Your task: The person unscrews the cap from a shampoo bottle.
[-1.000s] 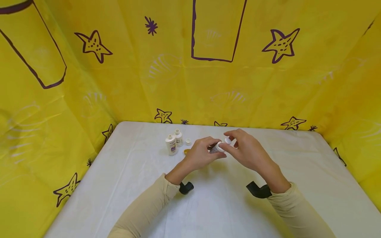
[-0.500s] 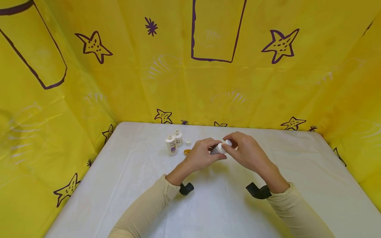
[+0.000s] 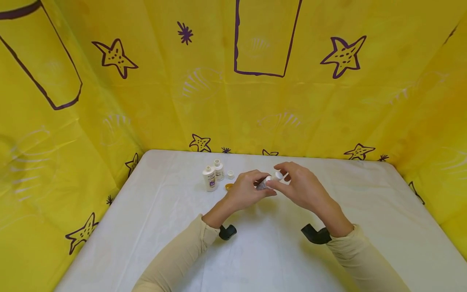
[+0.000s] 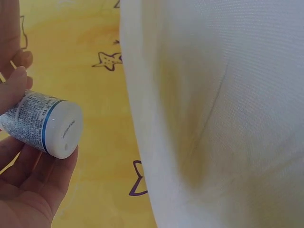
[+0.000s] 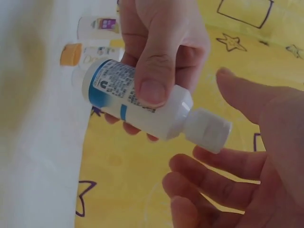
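My left hand (image 3: 243, 190) grips a small white plastic bottle (image 5: 121, 97) with a blue band and dense printed text, its thumb pressed along the label. The bottle lies tilted in the air above the table, its white cap (image 5: 207, 129) towards my right hand (image 3: 306, 186). In the right wrist view, the right thumb stands apart from the cap, and the loosely bent fingers (image 5: 232, 161) lie just beside and below it. The left wrist view shows the bottle's round white base (image 4: 64, 129), with the left fingers underneath.
Two uncapped white bottles stand behind the left hand: a nearer one (image 3: 210, 179) with a purple label mark and a farther one (image 3: 219, 170). A white cap (image 3: 230, 174) and an orange cap (image 3: 229, 186) lie beside them on the white-covered table (image 3: 164, 243). Yellow patterned curtains (image 3: 233, 105) surround it.
The right thumb and fingers have shifted slightly about the capped end of the bottle. The left hand keeps its grip in nearly the same place; the things on the table have stayed put.
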`<state>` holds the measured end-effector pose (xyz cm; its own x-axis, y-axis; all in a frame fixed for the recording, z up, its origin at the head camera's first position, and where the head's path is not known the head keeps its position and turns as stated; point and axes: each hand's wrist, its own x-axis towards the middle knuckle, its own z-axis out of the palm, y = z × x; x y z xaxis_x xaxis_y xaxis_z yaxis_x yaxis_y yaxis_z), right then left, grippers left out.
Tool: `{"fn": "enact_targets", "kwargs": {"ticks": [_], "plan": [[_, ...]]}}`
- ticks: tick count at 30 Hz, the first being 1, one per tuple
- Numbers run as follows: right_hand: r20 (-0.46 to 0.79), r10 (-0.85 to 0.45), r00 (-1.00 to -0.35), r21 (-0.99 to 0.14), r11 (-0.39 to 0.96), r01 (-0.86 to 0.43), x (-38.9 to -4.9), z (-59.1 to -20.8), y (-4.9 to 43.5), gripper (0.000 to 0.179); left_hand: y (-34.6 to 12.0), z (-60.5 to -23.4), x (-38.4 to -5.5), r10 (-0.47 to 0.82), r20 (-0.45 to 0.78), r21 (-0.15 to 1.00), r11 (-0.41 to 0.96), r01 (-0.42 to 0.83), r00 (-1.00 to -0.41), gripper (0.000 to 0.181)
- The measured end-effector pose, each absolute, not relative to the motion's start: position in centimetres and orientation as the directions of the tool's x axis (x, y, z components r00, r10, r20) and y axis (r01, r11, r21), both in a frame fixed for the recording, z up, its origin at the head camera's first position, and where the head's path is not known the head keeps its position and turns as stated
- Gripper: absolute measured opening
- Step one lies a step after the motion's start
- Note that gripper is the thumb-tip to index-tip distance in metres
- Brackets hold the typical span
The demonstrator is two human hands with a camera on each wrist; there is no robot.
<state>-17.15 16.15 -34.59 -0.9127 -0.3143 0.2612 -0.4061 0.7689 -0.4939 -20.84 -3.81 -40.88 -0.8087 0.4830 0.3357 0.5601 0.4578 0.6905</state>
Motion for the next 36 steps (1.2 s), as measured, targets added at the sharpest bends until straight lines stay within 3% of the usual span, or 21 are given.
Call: {"fn": "enact_targets", "kwargs": {"ticks": [16,25,36], "plan": [[0.337,-0.336,-0.880,-0.450,0.763,-0.464,-17.3,-35.2,16.2,0.018,-3.7,-40.7,-20.6,0.492,0.312,0.714,0.443,0.543,-0.812,0.038],[0.405,-0.343,-0.848,-0.442,0.738,-0.509,-17.2,-34.8,16.4,0.023,-3.8,-40.8,-20.7,0.447,0.306,0.735,0.451,0.507,-0.841,0.035],[0.438,-0.289,-0.851,-0.491,0.716,-0.496,-18.0,-34.6,16.9,0.021,-3.6,-40.0,-22.2,0.343,0.291,0.788,0.444,0.427,-0.893,0.046]]}}
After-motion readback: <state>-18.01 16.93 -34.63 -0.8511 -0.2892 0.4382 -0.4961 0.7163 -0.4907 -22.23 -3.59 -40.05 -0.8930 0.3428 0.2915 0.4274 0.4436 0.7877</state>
